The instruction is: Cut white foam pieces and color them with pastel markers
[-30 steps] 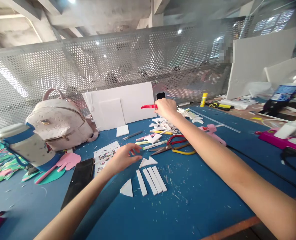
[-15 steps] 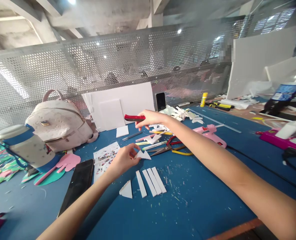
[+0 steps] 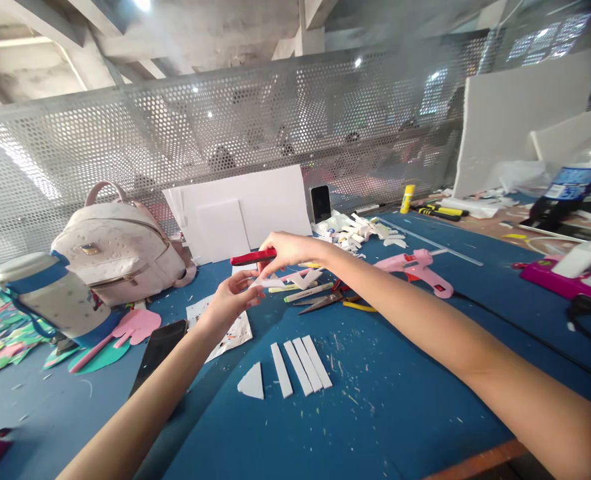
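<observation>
My left hand (image 3: 229,298) pinches a small white foam board piece (image 3: 271,283) just above the table. Close beside it, my right hand (image 3: 291,251) grips a red utility knife (image 3: 253,257), whose handle points left; no blade can be made out. The right fingertips are at the white piece, though whether they hold it too is unclear. In front of the hands lie several white foam board strips (image 3: 306,365) side by side, with a white offcut (image 3: 252,381) to their left. Under and right of the hands are markers (image 3: 309,292) and scissors (image 3: 318,303).
A pink glue gun (image 3: 420,267) lies right of my forearm, its black cord trailing away. White scraps (image 3: 358,230) are heaped behind. On the left stand a bottle (image 3: 50,293) and a backpack (image 3: 112,243), with a black phone (image 3: 162,347) nearby. White boards (image 3: 275,200) lean at the back.
My left hand has lifted the white piece up and away from me. The right hand with the knife has come left and down, meeting it. The speckled paper has shifted slightly.
</observation>
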{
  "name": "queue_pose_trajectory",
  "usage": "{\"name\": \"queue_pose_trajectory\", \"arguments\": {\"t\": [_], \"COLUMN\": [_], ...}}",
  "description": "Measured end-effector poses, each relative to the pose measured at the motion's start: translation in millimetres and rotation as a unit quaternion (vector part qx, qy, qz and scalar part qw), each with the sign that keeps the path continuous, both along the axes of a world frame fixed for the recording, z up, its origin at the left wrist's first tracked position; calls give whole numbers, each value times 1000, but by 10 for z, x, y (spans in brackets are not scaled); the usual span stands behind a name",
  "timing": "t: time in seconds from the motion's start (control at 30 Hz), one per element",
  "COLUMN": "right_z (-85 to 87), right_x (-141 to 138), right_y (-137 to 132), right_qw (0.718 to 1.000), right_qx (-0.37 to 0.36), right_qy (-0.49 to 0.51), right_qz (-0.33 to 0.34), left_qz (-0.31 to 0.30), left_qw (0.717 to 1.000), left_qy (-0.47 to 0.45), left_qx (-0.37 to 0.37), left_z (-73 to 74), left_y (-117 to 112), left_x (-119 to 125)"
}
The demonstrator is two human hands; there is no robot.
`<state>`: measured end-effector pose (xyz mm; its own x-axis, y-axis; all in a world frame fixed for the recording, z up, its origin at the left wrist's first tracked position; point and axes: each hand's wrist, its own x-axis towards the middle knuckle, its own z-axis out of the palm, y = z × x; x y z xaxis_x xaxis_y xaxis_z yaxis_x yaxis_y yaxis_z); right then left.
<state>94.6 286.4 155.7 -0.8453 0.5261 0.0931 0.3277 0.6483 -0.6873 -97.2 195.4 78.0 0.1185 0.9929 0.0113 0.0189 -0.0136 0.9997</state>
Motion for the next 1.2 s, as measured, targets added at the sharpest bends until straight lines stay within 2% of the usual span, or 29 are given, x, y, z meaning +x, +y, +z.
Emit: {"name": "queue_pose_trajectory", "arguments": {"t": [0.23, 0.47, 0.63, 0.77, 1.2], "right_z": [-22, -122, -105, -63, -7], "right_x": [-62, -127, -110, -89, -78], "right_y": [-39, 9, 6, 11, -31], "right_qw": [1000, 997, 997, 996, 996], "right_qx": [5, -31, -44, -22, 69], "right_qy": [12, 63, 64, 66, 20], "right_qz": [-27, -39, 7, 55, 58], "left_qz": [40, 95, 117, 115, 125], "left_qw": [991, 973, 972, 977, 984], "left_qy": [-120, -205, -197, -174, -117], "left_qx": [-31, -33, -46, -46, -44], "left_z": [-11, -29, -36, -20, -30], "left_y": [3, -36, -46, -47, -32], "left_x": [86, 136, 121, 104, 97]}}
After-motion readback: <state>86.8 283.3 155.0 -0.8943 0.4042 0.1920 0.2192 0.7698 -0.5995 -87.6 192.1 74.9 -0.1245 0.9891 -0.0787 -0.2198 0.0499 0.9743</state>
